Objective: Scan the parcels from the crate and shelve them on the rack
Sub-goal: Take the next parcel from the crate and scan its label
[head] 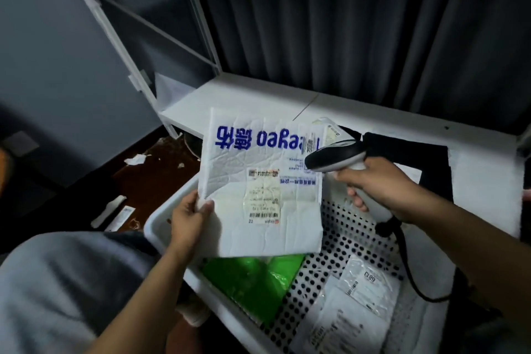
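My left hand [191, 217] grips the lower left edge of a flat white parcel [258, 236] with blue lettering and a barcode label, held up above the crate. My right hand [382, 188] holds a black and white barcode scanner [334, 156] by its handle, its head pointing left at the parcel's right edge. Below, the white perforated crate [342, 241] holds a green parcel [255, 282] and clear-bagged parcels with labels [356, 304]. The white rack's lower shelf [244, 98] lies just behind the parcel.
A black mat [416, 158] lies on the shelf behind the scanner. The scanner's black cable [413, 276] loops down over the crate. Paper scraps litter the dark floor [149, 175] at the left. A dark curtain hangs behind the rack; an upper shelf runs overhead.
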Action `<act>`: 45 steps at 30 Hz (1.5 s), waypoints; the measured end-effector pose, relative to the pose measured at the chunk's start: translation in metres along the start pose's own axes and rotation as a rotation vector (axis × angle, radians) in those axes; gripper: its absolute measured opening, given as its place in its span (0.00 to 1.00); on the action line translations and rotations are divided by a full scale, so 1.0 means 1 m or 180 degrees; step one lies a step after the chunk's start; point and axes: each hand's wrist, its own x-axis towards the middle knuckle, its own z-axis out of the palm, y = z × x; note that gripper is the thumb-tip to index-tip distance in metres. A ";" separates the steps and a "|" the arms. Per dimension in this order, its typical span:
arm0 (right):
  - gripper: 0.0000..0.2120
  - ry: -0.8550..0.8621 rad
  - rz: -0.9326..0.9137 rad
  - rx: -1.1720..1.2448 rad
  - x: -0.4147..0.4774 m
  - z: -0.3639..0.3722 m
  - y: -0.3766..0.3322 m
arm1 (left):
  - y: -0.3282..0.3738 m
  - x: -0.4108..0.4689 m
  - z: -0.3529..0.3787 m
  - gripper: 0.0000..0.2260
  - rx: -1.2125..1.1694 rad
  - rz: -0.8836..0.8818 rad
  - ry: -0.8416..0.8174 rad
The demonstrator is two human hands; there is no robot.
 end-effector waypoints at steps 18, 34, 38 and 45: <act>0.12 -0.0039 -0.0401 -0.0467 -0.005 -0.006 -0.012 | 0.026 0.012 0.030 0.10 -0.0845 0.0148 0.1104; 0.14 0.0034 -0.0364 -0.0205 -0.007 -0.019 -0.019 | 0.023 0.008 0.044 0.12 -0.0983 0.0212 0.0885; 0.11 0.0227 -0.0345 -0.0140 -0.005 -0.035 -0.020 | 0.025 0.016 0.058 0.12 -0.1081 0.0099 0.0701; 0.08 0.1457 -0.0181 -0.0234 0.004 -0.110 -0.003 | 0.050 0.038 0.140 0.11 -0.0943 -0.0127 0.0035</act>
